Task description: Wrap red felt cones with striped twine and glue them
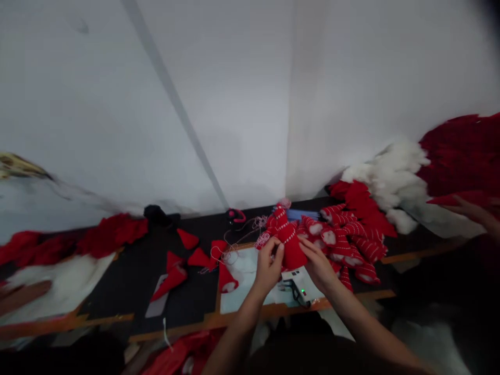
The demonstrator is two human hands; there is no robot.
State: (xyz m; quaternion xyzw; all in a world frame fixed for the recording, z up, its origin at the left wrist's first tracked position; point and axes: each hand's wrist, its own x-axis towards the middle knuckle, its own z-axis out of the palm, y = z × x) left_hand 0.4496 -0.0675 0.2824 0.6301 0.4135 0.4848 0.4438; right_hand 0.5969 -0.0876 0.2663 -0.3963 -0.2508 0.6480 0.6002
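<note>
My left hand (270,263) pinches the left side of a red cloth figure (292,250) with a white beaded-looking trim. The right hand (317,263) has its fingers closed against the figure's other side. Red-and-white pompoms (262,240) hang at its left, and another tops it. Thin red-and-white string (230,250) trails leftward over a pale sheet (242,265). Just below the hands is a white box (299,285) with a green light and dark cable. Several stuffed red pieces with white stripes (351,245) are heaped to the right of my hands.
Red cones (187,238) and a grey phone-like slab (157,297) lie on the black tabletop (117,286). White stuffing (398,177) and dark red fabric (461,156) are piled at right, near another person's hand (471,211). A pink-and-black object (236,217) sits near the wall.
</note>
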